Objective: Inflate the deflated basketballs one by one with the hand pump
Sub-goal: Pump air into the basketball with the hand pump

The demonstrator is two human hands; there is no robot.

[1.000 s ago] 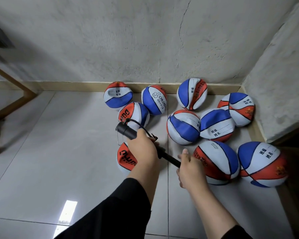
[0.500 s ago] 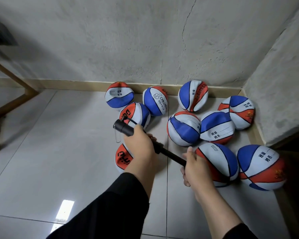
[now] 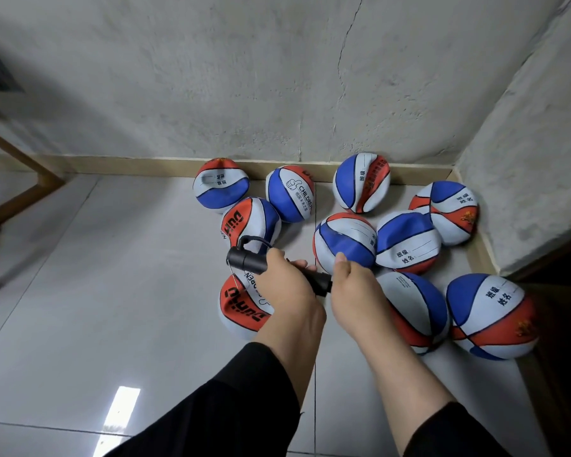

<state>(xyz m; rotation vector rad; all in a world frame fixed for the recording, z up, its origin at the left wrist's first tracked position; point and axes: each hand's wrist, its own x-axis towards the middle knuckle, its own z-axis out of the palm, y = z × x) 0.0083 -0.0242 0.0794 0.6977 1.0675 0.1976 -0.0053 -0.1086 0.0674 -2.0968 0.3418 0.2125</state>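
Left hand [image 3: 282, 285] gripped the black hand pump [image 3: 248, 261], right hand [image 3: 355, 285] clasped its handle end, plunger driven in to feed the basketball [image 3: 244, 306] below.

Both hands grip black pump [image 3: 279, 270] above red-white-blue basketballs [image 3: 406, 242] in floor corner.

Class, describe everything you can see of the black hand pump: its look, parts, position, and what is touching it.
The hand pump is a matte black cylinder, plastic by its look, held slanted above the tiled floor, its far end up and to the left. That end carries a thin black hose looped over it and a thin wire hanging beneath. The left hand grips the barrel; the right hand grips the handle end, pressed close to the barrel's collar, so no rod shows. Whether the hose reaches the ball below cannot be told.
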